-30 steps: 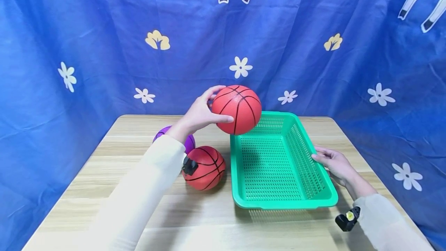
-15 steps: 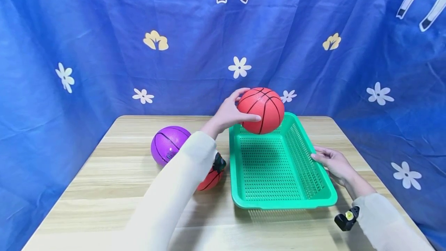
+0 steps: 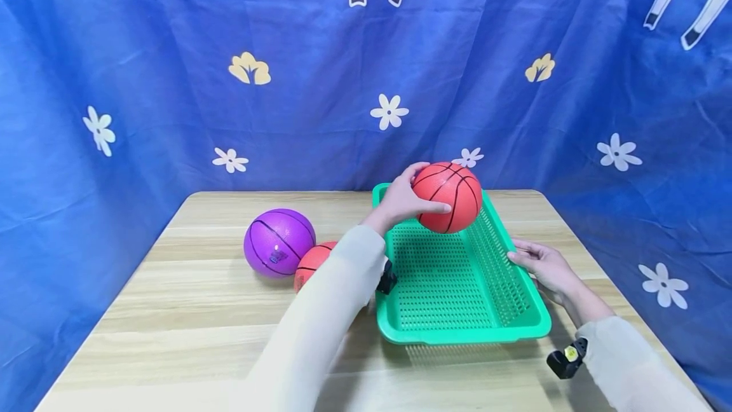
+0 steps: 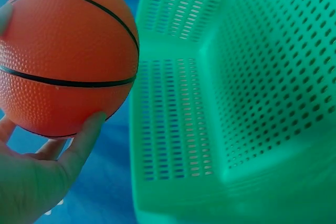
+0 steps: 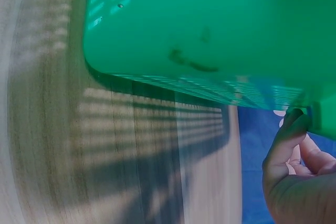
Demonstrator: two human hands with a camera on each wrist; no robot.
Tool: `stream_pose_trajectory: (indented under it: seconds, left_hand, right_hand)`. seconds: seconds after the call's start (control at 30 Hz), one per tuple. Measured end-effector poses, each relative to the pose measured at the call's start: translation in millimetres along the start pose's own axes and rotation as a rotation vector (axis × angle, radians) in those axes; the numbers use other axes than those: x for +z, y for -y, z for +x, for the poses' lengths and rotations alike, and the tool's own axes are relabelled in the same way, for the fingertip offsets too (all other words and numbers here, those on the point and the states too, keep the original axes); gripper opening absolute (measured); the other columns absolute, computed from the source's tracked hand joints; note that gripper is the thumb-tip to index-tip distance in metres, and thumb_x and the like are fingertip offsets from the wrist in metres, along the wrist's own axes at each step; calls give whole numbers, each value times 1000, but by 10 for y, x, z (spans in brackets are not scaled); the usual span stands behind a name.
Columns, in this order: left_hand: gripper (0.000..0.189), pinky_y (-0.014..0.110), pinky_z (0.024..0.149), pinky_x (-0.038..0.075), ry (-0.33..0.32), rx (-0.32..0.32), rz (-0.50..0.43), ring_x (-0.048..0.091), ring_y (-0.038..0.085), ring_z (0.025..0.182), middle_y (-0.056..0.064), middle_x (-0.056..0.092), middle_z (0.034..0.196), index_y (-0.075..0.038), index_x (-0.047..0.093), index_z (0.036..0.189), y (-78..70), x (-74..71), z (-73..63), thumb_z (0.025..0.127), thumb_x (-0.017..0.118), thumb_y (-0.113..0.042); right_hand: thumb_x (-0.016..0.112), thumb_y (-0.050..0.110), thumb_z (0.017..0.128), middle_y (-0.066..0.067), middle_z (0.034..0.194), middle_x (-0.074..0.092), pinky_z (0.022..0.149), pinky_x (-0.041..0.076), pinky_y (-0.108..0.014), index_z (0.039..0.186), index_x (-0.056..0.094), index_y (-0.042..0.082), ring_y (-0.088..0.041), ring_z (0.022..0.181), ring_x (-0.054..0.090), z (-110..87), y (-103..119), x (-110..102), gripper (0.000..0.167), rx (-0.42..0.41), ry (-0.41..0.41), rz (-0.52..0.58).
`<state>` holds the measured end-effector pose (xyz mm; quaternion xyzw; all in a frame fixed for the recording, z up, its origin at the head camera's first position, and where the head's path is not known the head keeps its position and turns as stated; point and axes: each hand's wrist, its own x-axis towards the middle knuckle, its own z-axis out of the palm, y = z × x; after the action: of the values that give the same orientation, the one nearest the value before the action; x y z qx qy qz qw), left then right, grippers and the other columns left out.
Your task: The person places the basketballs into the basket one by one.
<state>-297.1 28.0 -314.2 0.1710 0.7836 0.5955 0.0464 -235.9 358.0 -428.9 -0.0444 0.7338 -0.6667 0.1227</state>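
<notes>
A red toy basketball (image 3: 452,199) with black lines is gripped by my left hand (image 3: 403,199), its thumb across the near side. The ball hangs over the far part of a green plastic basket (image 3: 463,336). In the left wrist view the same red ball (image 4: 73,51) rests against my fingertips, beside the basket's slotted wall (image 4: 173,129). My right hand (image 3: 546,272) holds the basket's right rim. From the right wrist view, the fingers of the right hand (image 5: 299,177) curl at that rim; part of the grip is hidden.
Left of the basket, a purple basketball (image 3: 279,243) and a second red basketball (image 3: 313,264) sit on the wooden table (image 3: 171,323). My left sleeve (image 3: 326,310) partly covers the second red one. A blue patterned curtain (image 3: 320,113) hangs behind and at the sides.
My left hand has carried the red basketball rightward and, lately, a little lower over the basket. The purple ball has come into full sight. My right hand stays at the rim.
</notes>
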Motion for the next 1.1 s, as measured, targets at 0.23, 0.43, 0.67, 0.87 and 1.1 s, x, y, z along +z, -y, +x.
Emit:
stream_pose_trajectory:
  seconds: [0.23, 0.43, 0.67, 0.87, 1.1]
  left_hand:
    - [89, 37, 77, 54, -34, -30, 38, 52, 24, 111, 4, 52, 128, -21, 40, 141, 148, 184, 58, 67, 87, -27]
    - [89, 38, 78, 54, -40, -56, 84, 52, 25, 112, 5, 52, 128, -21, 40, 142, 267, 319, 80, 67, 88, -27]
    - [86, 40, 79, 54, -54, -84, 130, 50, 27, 113, 8, 52, 127, -17, 41, 139, 382, 418, 68, 67, 88, -25]
    - [89, 42, 80, 53, -29, -158, 193, 47, 29, 117, 12, 47, 128, -18, 37, 141, 432, 485, 22, 68, 87, -26]
    - [88, 43, 79, 54, -2, -203, 190, 47, 31, 116, 13, 47, 128, -18, 38, 140, 478, 510, 1, 68, 87, -24]
  right_hand:
    - [66, 31, 90, -2, 116, 62, 75, 55, -45, 144, 40, 7, -23, 94, 65, 13, -34, -18, 65, 20, -16, -19]
    - [65, 31, 91, -2, 117, 61, 77, 54, -44, 143, 43, 10, -21, 95, 65, 14, -34, -46, 60, 21, -10, -18]
    - [65, 31, 91, -1, 113, 63, 76, 55, -44, 146, 36, 3, -22, 93, 66, -66, 132, 92, 68, 50, -45, -56]
    - [62, 25, 94, 1, 109, 63, 75, 56, -39, 147, 25, -5, -15, 88, 66, -177, 349, 263, 71, 85, -83, -55]
    - [60, 23, 96, 1, 108, 63, 75, 55, -39, 147, 24, -5, -16, 87, 66, -190, 370, 283, 69, 91, -88, -53]
